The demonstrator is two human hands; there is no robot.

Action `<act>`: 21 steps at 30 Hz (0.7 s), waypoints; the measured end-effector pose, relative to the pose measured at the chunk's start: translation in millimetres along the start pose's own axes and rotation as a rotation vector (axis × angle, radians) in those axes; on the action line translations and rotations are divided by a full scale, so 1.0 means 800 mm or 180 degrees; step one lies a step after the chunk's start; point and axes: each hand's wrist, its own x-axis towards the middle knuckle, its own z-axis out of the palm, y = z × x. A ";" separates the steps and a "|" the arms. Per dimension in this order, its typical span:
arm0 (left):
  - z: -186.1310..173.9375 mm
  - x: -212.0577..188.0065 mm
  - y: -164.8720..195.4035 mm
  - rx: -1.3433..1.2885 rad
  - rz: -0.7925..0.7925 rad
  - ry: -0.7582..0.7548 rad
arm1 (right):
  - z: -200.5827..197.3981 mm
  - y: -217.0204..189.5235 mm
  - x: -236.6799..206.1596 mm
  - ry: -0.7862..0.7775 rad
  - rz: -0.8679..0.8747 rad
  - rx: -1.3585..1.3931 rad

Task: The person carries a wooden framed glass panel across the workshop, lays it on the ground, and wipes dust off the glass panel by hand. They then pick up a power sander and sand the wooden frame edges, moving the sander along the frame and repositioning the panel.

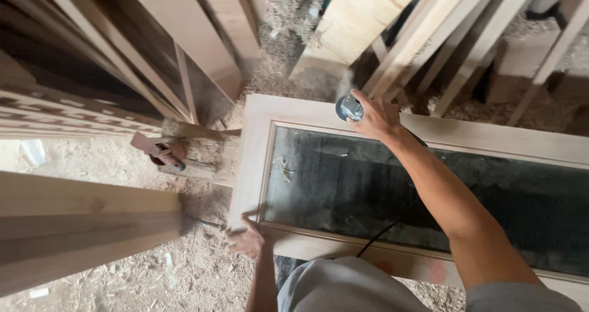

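- Head view: I look down on a pale wooden door frame (251,165) lying flat across the right half of the scene, with a dark panel (368,189) set inside it.
- My right hand (375,117) reaches to the frame's far rail and grips a small round power tool (349,107); the fingers are curled around its body, thumb side toward me. The tool sits on the far edge of the frame, near its left corner, and a thin puff of dust rises just beyond it.
- A black cord (383,232) runs from near my body across the dark panel toward that arm.
- My left hand (247,241) rests on the near left corner of the frame, fingers spread and pressing on the wood.
- Left of the frame, on the sawdust-covered floor (92,158), lies a reddish clamp-like object (161,150) beside a wood block; I cannot tell exactly what it is.
- A thick plank (86,223) fills the near left, and a carved lattice panel (67,112) lies beyond it.
- Boards (362,17) lean together at the far side.
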 end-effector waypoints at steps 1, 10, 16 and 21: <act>0.001 -0.003 0.002 -0.0016 0.0056 0.0028 | -0.004 0.016 -0.008 0.0107 0.0031 -0.0057; -0.011 -0.035 0.016 -0.0320 -0.0044 0.0108 | -0.051 0.150 -0.096 0.0221 0.0638 -0.0104; -0.014 -0.044 0.021 -0.0174 -0.0041 0.0146 | -0.084 0.237 -0.146 0.0426 0.0941 -0.0029; -0.006 -0.054 0.021 -0.0131 -0.0063 0.0105 | -0.102 0.289 -0.187 0.0570 0.1504 -0.0008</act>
